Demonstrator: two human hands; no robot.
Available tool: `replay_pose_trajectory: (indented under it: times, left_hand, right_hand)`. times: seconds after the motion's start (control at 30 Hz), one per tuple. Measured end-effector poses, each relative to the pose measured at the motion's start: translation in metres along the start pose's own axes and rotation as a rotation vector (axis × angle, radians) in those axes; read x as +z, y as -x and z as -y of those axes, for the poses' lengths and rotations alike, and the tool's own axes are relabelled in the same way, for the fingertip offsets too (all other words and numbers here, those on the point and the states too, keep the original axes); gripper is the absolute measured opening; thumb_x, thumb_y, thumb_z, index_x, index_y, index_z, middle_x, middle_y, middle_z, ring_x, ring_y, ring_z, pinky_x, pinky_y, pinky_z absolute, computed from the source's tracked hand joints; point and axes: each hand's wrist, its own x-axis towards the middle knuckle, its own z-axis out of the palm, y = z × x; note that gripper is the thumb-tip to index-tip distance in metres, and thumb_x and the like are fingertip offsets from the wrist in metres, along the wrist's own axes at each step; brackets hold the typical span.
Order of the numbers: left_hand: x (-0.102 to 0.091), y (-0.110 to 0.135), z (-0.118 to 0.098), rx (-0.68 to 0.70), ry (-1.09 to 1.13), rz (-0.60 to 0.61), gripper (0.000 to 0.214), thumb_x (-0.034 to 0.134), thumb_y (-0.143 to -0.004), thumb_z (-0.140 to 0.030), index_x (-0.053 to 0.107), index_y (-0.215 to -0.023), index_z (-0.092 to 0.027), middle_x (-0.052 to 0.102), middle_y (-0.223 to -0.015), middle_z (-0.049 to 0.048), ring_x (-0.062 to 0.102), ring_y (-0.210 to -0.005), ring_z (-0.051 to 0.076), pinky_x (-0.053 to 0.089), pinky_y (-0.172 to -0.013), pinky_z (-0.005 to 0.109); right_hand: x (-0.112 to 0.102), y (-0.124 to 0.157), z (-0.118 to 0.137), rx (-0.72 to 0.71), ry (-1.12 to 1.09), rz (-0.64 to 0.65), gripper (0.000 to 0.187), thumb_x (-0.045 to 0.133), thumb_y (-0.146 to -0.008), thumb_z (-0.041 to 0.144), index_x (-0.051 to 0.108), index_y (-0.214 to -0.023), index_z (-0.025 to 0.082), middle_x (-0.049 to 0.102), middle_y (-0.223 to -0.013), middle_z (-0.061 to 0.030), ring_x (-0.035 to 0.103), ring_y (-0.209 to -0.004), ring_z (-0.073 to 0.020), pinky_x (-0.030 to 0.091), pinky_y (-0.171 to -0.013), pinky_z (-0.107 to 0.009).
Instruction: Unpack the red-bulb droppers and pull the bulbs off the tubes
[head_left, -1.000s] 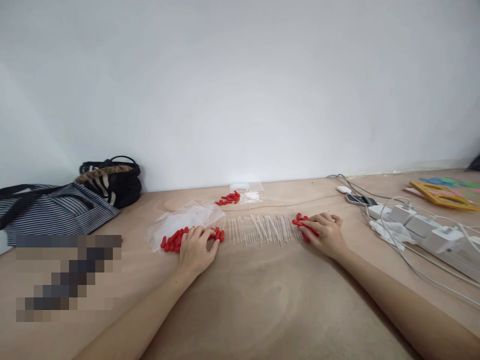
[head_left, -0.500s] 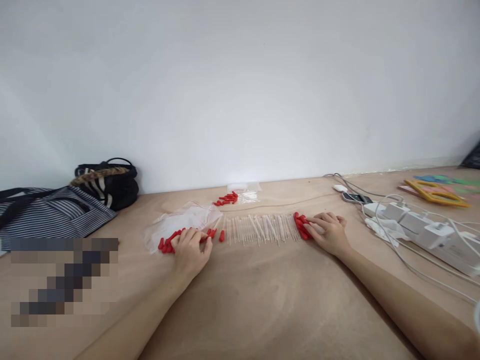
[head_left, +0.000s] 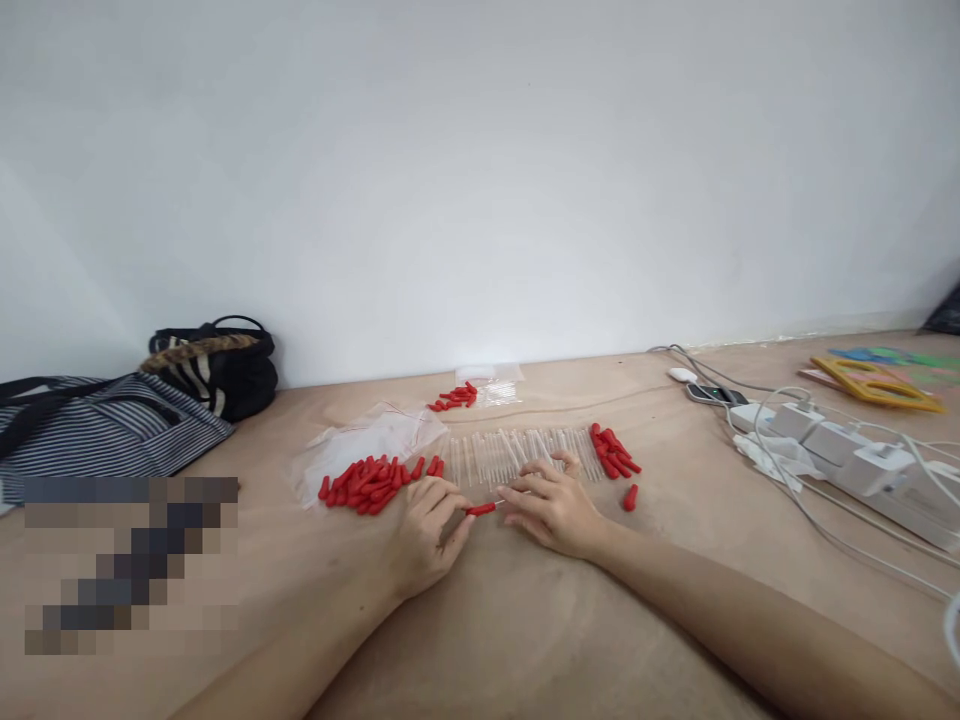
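Observation:
My left hand (head_left: 427,535) pinches a red cap (head_left: 481,509) just in front of a row of several thin clear tubes (head_left: 517,455) laid side by side on the wooden tabletop (head_left: 525,620). My right hand (head_left: 551,510) pinches one clear tube whose end meets that cap. A pile of red caps (head_left: 371,478) lies left of the row, partly on a clear plastic bag (head_left: 367,440). Another pile of red caps (head_left: 613,455) lies right of the row, with one stray cap (head_left: 630,497) nearer me.
Small bags with more red caps (head_left: 457,396) lie by the wall. A striped bag (head_left: 105,430) and a black bag (head_left: 217,365) sit at the left. A power strip with chargers and cables (head_left: 847,450), a phone (head_left: 716,394) and coloured stencils (head_left: 877,380) are at the right.
Both hands left the red piles and came together in front of the tube row. The left now holds a red cap, the right a clear tube. A stray cap lies at right.

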Motion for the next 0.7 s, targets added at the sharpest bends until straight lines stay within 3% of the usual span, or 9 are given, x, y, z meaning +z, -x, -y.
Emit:
replay_pose_trajectory:
  times: [0.1, 0.3, 0.47, 0.7]
  left_hand:
    - [0.0012, 0.0004, 0.0026, -0.004, 0.029, 0.025, 0.012, 0.045, -0.082, -0.019, 0.057, -0.079, -0.018, 0.057, -0.076, 0.0035, 0.051, -0.078, 0.018, 0.039, -0.073, 0.032]
    - [0.0005, -0.0015, 0.0027, -0.081, 0.085, 0.153, 0.009, 0.048, -0.079, -0.018, 0.057, -0.078, -0.018, 0.058, -0.079, 0.0037, 0.052, -0.077, 0.018, 0.041, -0.073, 0.034]
    - [0.0053, -0.0041, 0.001, -0.128, 0.213, 0.243, 0.012, 0.05, -0.079, -0.022, 0.059, -0.086, -0.018, 0.058, -0.08, 0.0034, 0.054, -0.073, 0.016, 0.044, -0.068, 0.028]
    - [0.0093, -0.002, -0.0016, -0.126, 0.194, 0.186, 0.017, 0.044, -0.083, -0.02, 0.055, -0.071, -0.017, 0.054, -0.07, 0.0015, 0.052, -0.064, 0.013, 0.042, -0.059, 0.024]
  right_hand:
    - [0.0066, -0.0007, -0.0017, 0.037, -0.037, 0.019, 0.017, 0.049, -0.085, 0.031, 0.065, -0.089, 0.025, 0.063, -0.069, 0.0012, 0.05, -0.075, -0.0129, 0.016, -0.084, -0.039]
    - [0.007, 0.0003, -0.008, 0.125, -0.158, 0.204, 0.013, 0.053, -0.083, 0.031, 0.066, -0.084, 0.029, 0.063, -0.076, 0.0015, 0.049, -0.079, -0.0131, 0.018, -0.084, -0.039]
    - [0.0045, -0.0041, -0.0081, 0.151, -0.213, 0.309, 0.013, 0.052, -0.084, 0.029, 0.064, -0.081, 0.024, 0.062, -0.077, 0.0002, 0.049, -0.081, -0.0145, 0.023, -0.082, -0.037]
    - [0.0038, -0.0049, -0.0037, 0.208, -0.205, 0.299, 0.01, 0.054, -0.082, 0.026, 0.058, -0.075, 0.02, 0.062, -0.073, 0.0008, 0.05, -0.079, -0.0141, 0.019, -0.086, -0.038]
